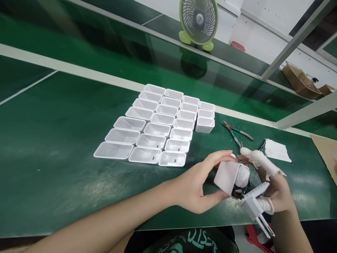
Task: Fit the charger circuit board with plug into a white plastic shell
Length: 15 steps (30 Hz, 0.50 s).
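- Left hand (pixel 193 186): fingers clasp a white box-shaped plastic housing (pixel 225 176) above the green table (pixel 79 179).
- Right hand (pixel 278 189): fingers hold a white plastic two-pin plug (pixel 253 208) at the housing's open end.
- Apparent step: joining or parting them; either calls for alignment.

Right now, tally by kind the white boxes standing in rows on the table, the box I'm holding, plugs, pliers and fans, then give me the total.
White boxes in rows: 24
Held white box: 1
White plug: 1
Green-handled pliers: 1
Green fan: 1
Total: 28
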Tool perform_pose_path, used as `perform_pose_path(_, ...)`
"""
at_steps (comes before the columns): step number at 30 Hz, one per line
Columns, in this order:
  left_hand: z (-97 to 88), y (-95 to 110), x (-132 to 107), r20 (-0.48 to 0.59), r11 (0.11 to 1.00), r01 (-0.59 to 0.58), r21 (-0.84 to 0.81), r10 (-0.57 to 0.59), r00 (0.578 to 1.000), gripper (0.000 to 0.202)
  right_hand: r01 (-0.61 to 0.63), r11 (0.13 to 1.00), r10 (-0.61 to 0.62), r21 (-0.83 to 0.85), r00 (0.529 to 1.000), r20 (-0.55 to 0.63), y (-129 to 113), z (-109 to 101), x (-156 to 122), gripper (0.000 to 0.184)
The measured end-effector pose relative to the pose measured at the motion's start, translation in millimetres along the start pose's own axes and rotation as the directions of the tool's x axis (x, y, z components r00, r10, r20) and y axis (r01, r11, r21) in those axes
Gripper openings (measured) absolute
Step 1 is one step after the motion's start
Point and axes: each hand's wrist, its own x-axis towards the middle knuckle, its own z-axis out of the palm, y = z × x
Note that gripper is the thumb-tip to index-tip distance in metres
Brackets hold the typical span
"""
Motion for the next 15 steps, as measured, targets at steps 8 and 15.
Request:
perform_pose_path(8, 2.6, -4, -4, -0.077, 0.996, -0.008, 0.088, 0.015, 0.997, 0.074, 0.171, 0.985, -0.172, -0.017, 0.985, -0.024, 12, 22, -1, 0.062)
perform_pose_path(15, 3.0, -8, -5, -0.184, 0.852, -0.071, 0.519, 0.193, 0.964, 0.078, 0.128, 0.941, -0.156, -0.313, 0.985, -0.067, 36, 64, -2, 0.058)
